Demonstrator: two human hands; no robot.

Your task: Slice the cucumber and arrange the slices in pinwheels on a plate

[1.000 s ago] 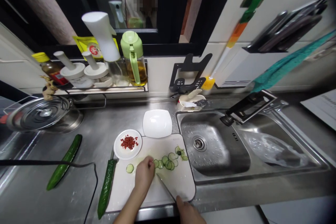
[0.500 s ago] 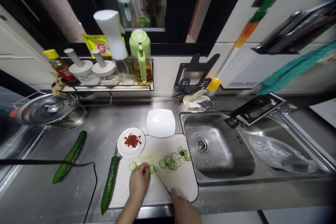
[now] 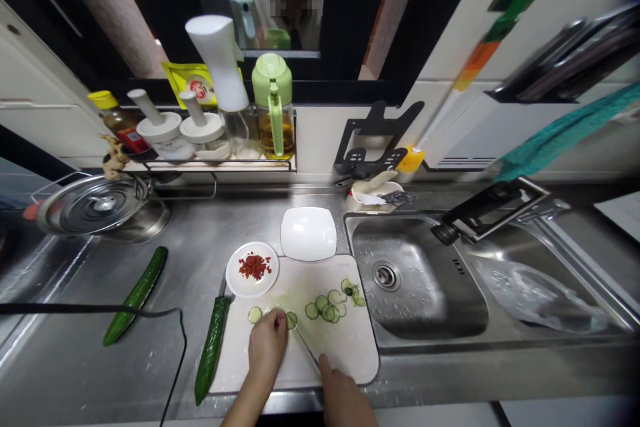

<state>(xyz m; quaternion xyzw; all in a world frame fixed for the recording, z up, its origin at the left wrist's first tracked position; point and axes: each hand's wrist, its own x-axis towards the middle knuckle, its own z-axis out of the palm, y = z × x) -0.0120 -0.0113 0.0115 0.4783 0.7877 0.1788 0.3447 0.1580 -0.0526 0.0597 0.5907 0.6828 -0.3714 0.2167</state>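
My left hand [image 3: 267, 341] is closed on the cutting board [image 3: 345, 360], its fingers curled round a short piece of cucumber [image 3: 291, 320] whose pale cut face shows at the fingertips. My right hand [image 3: 345, 390] grips a knife [image 3: 306, 347], its blade pointing up and left to that cut face. Several thin cucumber slices [image 3: 327, 311] lie spread on the right half of the board. One single slice [image 3: 255, 315] lies left of my left hand. Most of the held piece is hidden by my fingers.
A round plate of red berries [image 3: 253, 292] and a white square dish [image 3: 309, 233] stand at the board's back edge. Whole cucumbers [image 3: 213, 350] lie to the left, with a black cable [image 3: 140, 311] over one. The sink [image 3: 420, 280] is on the right.
My right hand and the knife handle have shifted slightly left. My left hand stays by the cucumber piece. The whole view has moved a little.
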